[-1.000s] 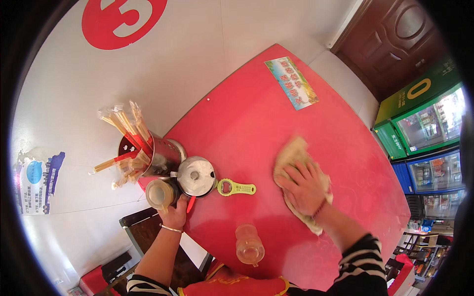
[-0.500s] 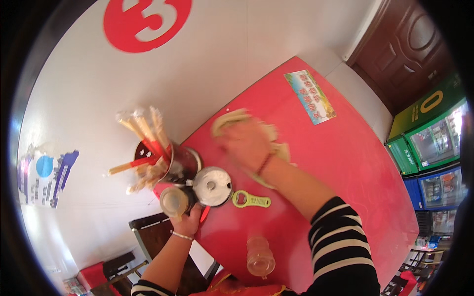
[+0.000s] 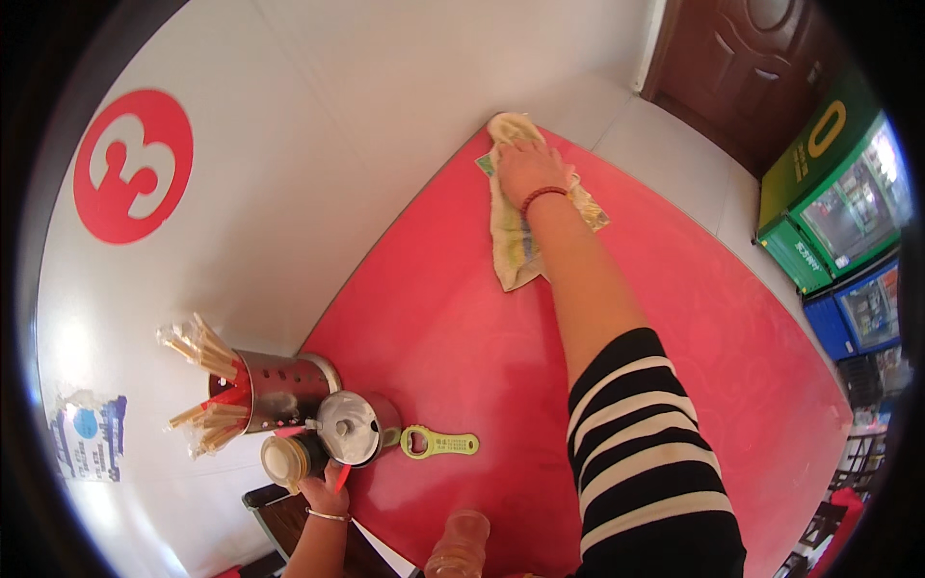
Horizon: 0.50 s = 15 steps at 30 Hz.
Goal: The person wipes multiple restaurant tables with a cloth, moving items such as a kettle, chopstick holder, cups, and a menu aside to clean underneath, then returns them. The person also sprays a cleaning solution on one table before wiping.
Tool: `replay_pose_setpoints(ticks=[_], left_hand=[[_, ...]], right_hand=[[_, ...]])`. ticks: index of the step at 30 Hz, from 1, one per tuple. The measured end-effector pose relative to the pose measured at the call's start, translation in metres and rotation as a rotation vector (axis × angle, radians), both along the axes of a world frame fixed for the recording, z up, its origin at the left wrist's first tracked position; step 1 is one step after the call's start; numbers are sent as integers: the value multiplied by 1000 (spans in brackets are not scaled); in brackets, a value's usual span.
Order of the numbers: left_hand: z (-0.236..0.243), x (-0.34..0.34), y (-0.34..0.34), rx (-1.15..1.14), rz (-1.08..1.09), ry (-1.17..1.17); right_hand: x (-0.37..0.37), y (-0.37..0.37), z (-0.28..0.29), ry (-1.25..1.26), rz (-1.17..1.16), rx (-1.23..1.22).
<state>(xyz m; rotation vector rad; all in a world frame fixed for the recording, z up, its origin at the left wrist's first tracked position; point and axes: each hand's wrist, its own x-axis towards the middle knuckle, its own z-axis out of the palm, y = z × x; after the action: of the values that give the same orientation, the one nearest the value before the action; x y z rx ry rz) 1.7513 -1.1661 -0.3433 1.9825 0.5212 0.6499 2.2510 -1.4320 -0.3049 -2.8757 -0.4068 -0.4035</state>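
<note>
My right hand (image 3: 532,171) presses a pale yellowish cloth (image 3: 513,252) onto the far corner of the red table (image 3: 453,318). The cloth partly covers a printed card (image 3: 590,206) lying there. At the lower left, my left hand (image 3: 326,493) is beside a jar with a pale round lid (image 3: 284,461), its fingers largely hidden. Touching or close to the jar is a lidded metal pot (image 3: 351,430) with a notch in its lid. A perforated metal holder (image 3: 284,385) of wrapped chopsticks (image 3: 207,349) leans out behind them.
A light green bottle opener (image 3: 439,442) lies right of the pot. Near the front edge is a clear bottle-like container (image 3: 461,544). A white wall (image 3: 318,193) borders the table's left side. Drink coolers (image 3: 838,222) and a brown door (image 3: 747,72) are at the right.
My right hand has carried the cloth away from beside the chopstick holder to the far corner, over the card. The view has shifted; my left hand stays by the jar.
</note>
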Motion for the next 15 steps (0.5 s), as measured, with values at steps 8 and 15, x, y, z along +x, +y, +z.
replay_pose_setpoints(ticks=[8, 15], left_hand=[[4, 1, 11, -19, -25, 84], [22, 15, 4, -38, -30, 131]], right_hand=[[-50, -171, -16, 70, -277, -50], [-267, -393, -41, -81, -375, -330]])
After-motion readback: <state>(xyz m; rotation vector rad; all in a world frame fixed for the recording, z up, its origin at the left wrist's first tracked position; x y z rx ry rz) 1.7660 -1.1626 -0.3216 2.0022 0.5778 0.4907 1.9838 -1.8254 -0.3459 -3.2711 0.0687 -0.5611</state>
